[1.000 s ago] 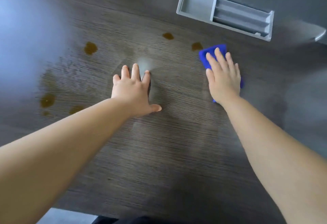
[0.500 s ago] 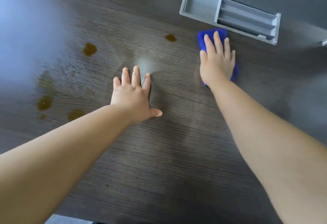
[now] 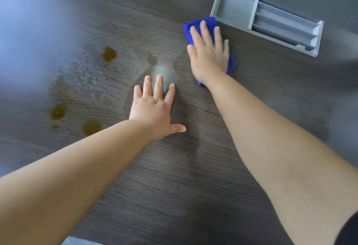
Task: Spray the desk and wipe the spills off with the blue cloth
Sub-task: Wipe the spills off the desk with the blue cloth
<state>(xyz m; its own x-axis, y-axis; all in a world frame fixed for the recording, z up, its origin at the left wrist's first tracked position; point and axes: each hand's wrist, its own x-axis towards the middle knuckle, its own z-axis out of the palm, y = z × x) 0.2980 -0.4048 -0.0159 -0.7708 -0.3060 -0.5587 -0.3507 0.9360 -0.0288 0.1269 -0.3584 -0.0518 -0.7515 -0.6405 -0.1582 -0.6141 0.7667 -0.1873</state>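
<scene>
1. desk (image 3: 193,177): dark wood-grain top, fills most of the view, blurred at the far left.
2. right hand (image 3: 209,55): palm down, fingers spread a little and laid flat, pressing the cloth (image 3: 188,29) onto the desk. not gripping it, just flat on top.
3. cloth: blue, far centre-right of the desk, mostly hidden under the right hand. its far edge and left edge show past the fingers, a small bit shows near the wrist and on the right side.
4. cloth's far right corner sits just beside the near left corner of the tray (image 3: 238,6); cannot tell if they touch.
5. tray: grey plastic, far right, long, one wide compartment on the left and narrow slots on the right, lying at an angle.
6. left hand (image 3: 155,109): wide open, palm flat on the desk, thumb out to the right, holding nothing. near of the right hand and to its left, apart from the cloth.
7. spills (image 3: 109,53): brown spots on the left part of the desk. one far, one (image 3: 58,112) at the left, one (image 3: 91,127) near it beside the left forearm, plus a faint smear between.
8. wet sheen (image 3: 164,70): pale patch just past the left fingertips, fine droplets to its left.
9. both forearms bare, reaching in from the near edge.
</scene>
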